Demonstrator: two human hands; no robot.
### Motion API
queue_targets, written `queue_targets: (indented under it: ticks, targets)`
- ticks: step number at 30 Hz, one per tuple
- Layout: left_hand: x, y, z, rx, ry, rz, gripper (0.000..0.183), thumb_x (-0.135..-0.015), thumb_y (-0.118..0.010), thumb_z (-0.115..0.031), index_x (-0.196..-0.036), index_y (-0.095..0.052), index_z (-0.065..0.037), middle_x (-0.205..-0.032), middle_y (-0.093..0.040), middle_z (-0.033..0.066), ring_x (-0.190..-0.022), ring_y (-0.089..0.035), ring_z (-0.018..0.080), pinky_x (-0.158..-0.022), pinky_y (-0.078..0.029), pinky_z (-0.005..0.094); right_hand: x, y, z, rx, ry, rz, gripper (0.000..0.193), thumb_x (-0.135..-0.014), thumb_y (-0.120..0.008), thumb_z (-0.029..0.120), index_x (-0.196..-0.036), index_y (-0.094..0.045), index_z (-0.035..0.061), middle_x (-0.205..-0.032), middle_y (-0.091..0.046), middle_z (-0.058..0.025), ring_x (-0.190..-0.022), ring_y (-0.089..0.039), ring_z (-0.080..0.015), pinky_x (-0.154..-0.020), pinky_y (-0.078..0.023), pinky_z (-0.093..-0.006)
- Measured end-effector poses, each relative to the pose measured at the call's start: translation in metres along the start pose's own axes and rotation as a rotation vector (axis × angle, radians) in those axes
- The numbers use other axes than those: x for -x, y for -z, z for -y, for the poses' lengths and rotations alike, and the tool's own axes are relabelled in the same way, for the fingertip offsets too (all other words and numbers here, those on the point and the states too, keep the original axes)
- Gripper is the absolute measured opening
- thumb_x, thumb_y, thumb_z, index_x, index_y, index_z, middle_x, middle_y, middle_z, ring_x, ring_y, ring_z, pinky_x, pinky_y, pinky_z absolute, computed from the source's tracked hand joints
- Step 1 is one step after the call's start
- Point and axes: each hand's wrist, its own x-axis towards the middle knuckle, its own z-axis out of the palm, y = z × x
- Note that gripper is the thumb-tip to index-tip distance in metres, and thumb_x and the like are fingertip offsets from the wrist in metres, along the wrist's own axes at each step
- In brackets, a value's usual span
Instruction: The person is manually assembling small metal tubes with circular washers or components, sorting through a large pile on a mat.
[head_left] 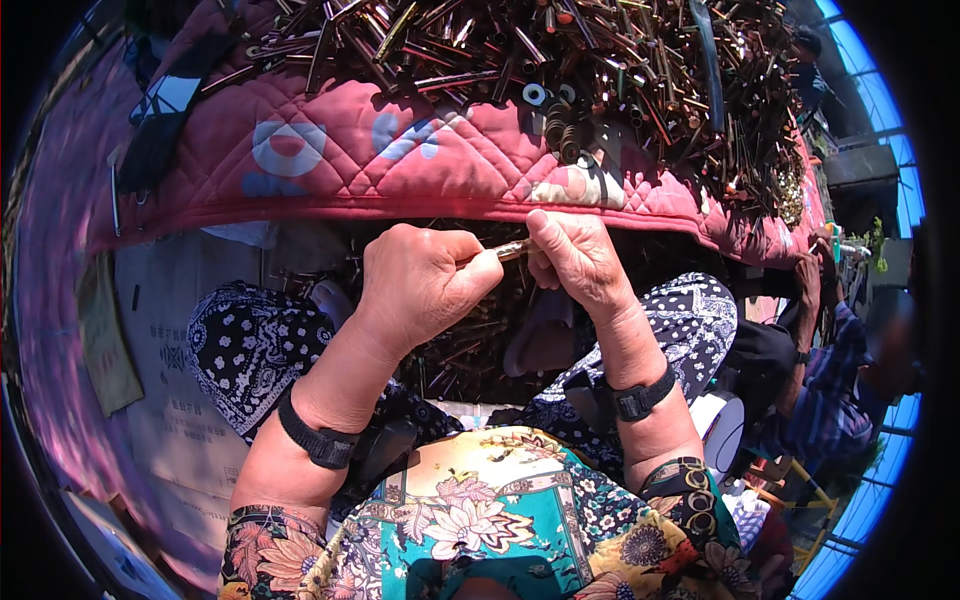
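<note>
Sunlit quilted cloth (340, 180) beyond a slim metallic piece (510, 250), pinched between your left hand (425, 285) and right hand (580, 262)

Both ends of the piece disappear into your grip, so you show only a short bright stretch of it. Your left hand is curled into a fist, thumb pressed to the bent forefinger to pinch the near end; your right hand is closed too, its raised thumb masking just how the fingers meet the other end. Shade blurs the loose pieces (460, 350) below your hands, between your knees, and the heap (660, 100) beyond your right hand is cut off at the top.

The long axis runs crosswise from hand to hand, its right end tilted slightly away from your body.

It has a glossy, golden-brown surface. Past your hands, the cloth is red and padded, stitched in diamonds; a pale flat ring (533, 94) lies beyond the gap between them. Printed cardboard (180, 440) spreads left of your left hand. Well to the right of your right hand, a co-worker's hand (808, 272) is too small to read clearly.
</note>
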Motion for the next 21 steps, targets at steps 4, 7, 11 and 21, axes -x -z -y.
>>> queue_targets:
  ticks: [4,7,11,21]
  targets:
    - [-0.001,0.002,0.003,-0.008,0.019,0.016,0.021,-0.07,-0.058,-0.03,-0.067,-0.068,-0.012,-0.055,-0.057,0.0115,-0.049,-0.058,0.0272,-0.049,-0.046,0.0329,-0.012,-0.039,-0.001,0.052,0.235,-0.46,0.033,-0.093,-0.052,0.024,-0.065,-0.054,0.0057,-0.05,-0.045,0.0045,-0.046,-0.043,-0.0036,-0.042,-0.035,-0.0199]
    - [0.002,0.001,0.006,-0.007,-0.052,0.023,0.019,-0.077,-0.057,-0.019,-0.072,-0.065,-0.002,-0.049,-0.051,0.0087,-0.044,-0.05,0.0114,-0.046,-0.039,0.0258,-0.006,-0.019,0.003,0.073,0.04,-0.173,0.029,-0.093,-0.05,0.023,-0.069,-0.053,0.0066,-0.054,-0.047,0.0041,-0.05,-0.043,-0.0032,-0.043,-0.034,-0.0204]
    - [0.0,0.003,0.005,-0.001,-0.057,0.027,0.018,-0.077,-0.057,-0.018,-0.071,-0.064,-0.002,-0.05,-0.053,0.0076,-0.043,-0.051,0.0133,-0.046,-0.04,0.0259,-0.007,-0.023,0.004,0.248,0.198,-0.222,0.028,-0.091,-0.055,0.021,-0.068,-0.053,0.0054,-0.056,-0.05,0.0031,-0.053,-0.043,-0.0027,-0.047,-0.036,-0.0213]
    - [-0.063,0.016,-0.008,-0.509,-0.456,-0.41,0.014,-0.074,-0.066,-0.011,-0.088,-0.066,-0.008,-0.085,-0.061,0.0075,-0.08,-0.06,0.025,-0.069,-0.048,0.0332,-0.042,0.084,0.065,1.416,0.609,-1.02,0.017,-0.067,-0.069,0.017,-0.08,-0.062,0.0086,-0.088,-0.057,-0.0082,-0.089,-0.052,-0.0283,-0.076,-0.043,-0.0371]
